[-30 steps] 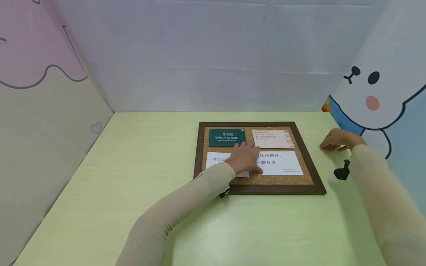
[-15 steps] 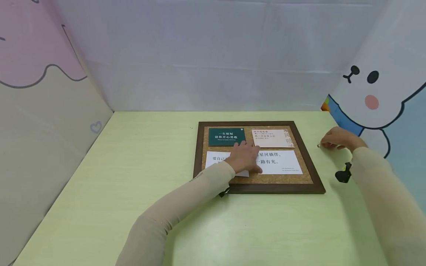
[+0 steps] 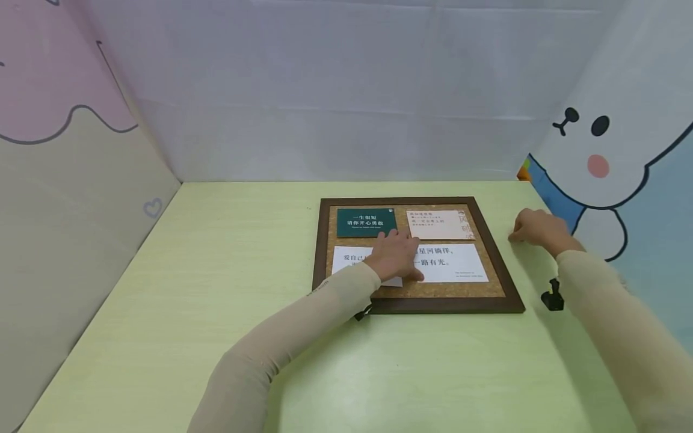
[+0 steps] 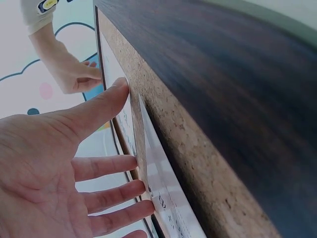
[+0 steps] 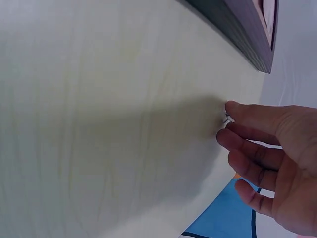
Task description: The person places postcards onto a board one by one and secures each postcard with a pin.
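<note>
A cork board in a dark brown wooden frame lies on the table. My left hand rests on it with fingers spread, touching two white cards, the left card and the right card. In the left wrist view, one white card lifts off the cork at an edge. Above the hand lie a green card and a pale pink card. Right of the frame, my right hand pinches a small pin between thumb and forefinger, just above the table; the fingertips mostly hide it.
The pale wooden table extends left and in front of the board. A white backdrop rises behind it, with printed side panels at left and right. A dark wrist device hangs at the right sleeve.
My right hand has shifted slightly left and turned, hiding the pin that showed at its fingertips in the head view. The left hand stays on the board; the view has shifted slightly.
</note>
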